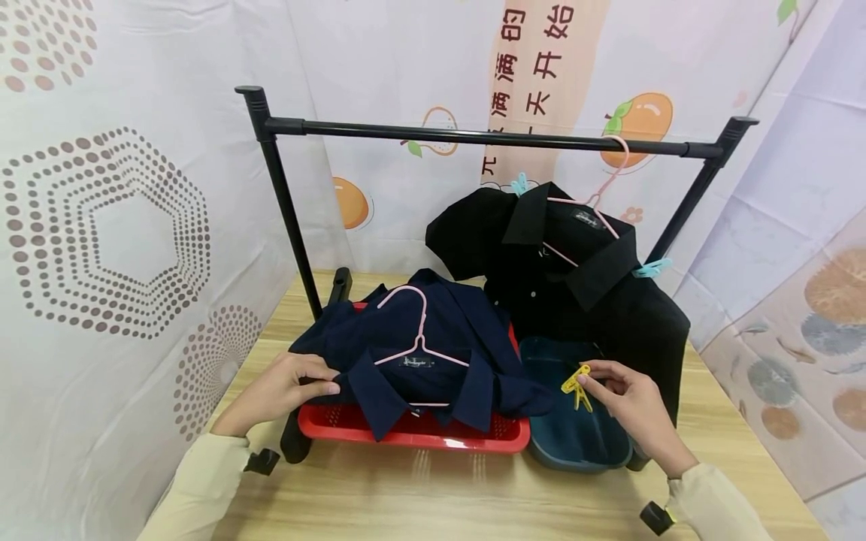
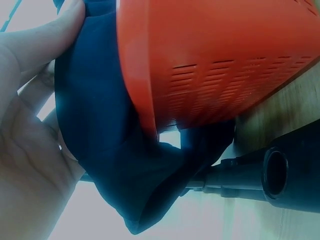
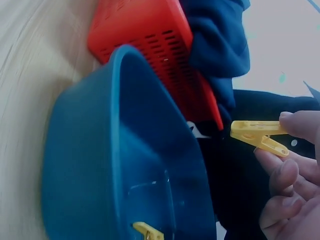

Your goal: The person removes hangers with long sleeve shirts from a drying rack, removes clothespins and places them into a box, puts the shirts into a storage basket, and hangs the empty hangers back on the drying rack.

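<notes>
Head view: my left hand (image 1: 287, 385) pinches the navy shirt (image 1: 426, 382), six o'clock; at four, my right hand (image 1: 628, 397) pinches a yellow clip (image 1: 574, 381), which a slack grip could drop into the blue basin (image 1: 575, 436).

A red basket (image 1: 352, 435), a blue basin (image 1: 583, 439) and a black clothes rack (image 1: 406, 133) are borne by the wood-grain surface (image 1: 379, 500).

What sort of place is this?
Probably an indoor corner set up for hanging laundry: a black clothes rack holds a black shirt on a pink hanger, the right hand pinches a yellow clothespin, and patterned sheets hang behind.
</notes>
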Motion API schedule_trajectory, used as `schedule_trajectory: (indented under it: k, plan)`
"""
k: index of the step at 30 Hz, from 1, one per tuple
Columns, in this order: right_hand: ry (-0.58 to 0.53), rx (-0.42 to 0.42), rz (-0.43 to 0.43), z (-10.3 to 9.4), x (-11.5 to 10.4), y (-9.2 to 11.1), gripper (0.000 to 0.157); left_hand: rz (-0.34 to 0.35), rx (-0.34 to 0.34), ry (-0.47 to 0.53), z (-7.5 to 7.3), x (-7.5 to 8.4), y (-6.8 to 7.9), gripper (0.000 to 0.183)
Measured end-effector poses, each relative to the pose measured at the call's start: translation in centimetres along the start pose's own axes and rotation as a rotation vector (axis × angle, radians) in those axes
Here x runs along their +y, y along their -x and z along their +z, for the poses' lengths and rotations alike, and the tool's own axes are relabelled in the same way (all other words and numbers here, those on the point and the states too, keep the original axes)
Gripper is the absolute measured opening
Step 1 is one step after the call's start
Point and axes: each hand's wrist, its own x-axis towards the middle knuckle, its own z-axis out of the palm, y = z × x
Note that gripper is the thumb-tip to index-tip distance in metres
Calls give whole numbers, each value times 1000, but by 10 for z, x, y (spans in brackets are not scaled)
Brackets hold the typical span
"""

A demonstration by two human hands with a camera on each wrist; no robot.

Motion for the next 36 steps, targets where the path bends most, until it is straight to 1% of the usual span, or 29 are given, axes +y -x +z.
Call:
schedule_trajectory:
  k: [4,8,11,17,28,33,36]
  plan:
    - [37,-6,-1,2,8,-1,39,14,-2,-4,-2,0,1,20]
    - [50,-19,8,4,15,-2,38,35,14,-23,-5,1,1,22]
    - [56,-20,18,4,18,-4,38,37,25,-29,-6,1,0,21]
    - [109,-59,42,3,22,-5,43,40,12,-20,-4,0,2,21]
    - [263,-70,2,6,32,-6,40,80,21,-14,-3,2,-2,19]
    - [318,-84,-49,9,34,-10,34,63,22,-23,-1,-2,-1,21]
    - [349,-111,-57,12,34,-11,30,58,14,-20,1,-3,0,21]
